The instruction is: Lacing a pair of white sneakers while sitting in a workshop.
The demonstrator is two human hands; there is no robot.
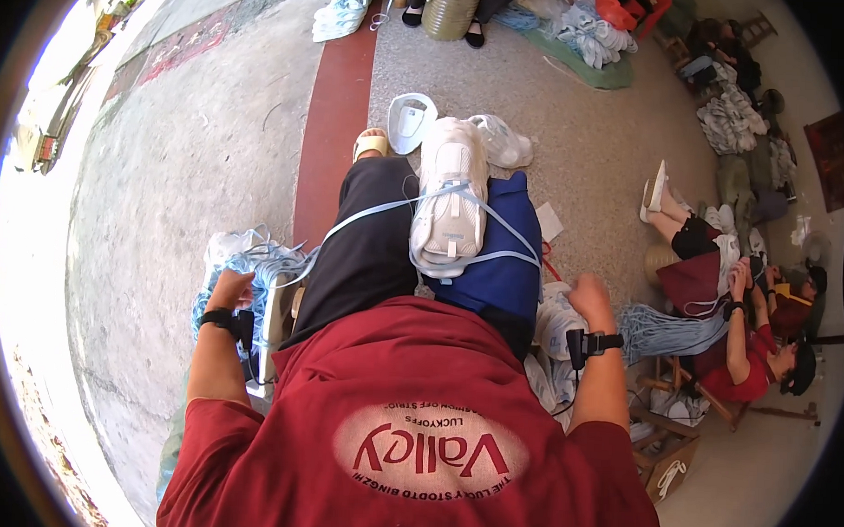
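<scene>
A white sneaker [452, 162] rests between my thighs, toe pointing away from me. A light blue flat shoelace [377, 209] crosses over it, trails over my left thigh and loops across my right thigh. At my left side, my left hand [233, 288] is beside a heap of light blue laces [271, 260], its fingers curled; what they hold, if anything, is hidden. Out at my right, my right hand [588, 295] is closed in a fist near a white plastic bag [557, 326]. Its fingers face away, so I cannot see what is in it.
Beyond the sneaker lie a white oval tray-like piece [412, 122] and a white plastic bag [506, 142] on the concrete floor. A red strip [334, 121] runs along the floor. At right, several people sit near bundled laces [671, 333] and wooden stools [665, 448].
</scene>
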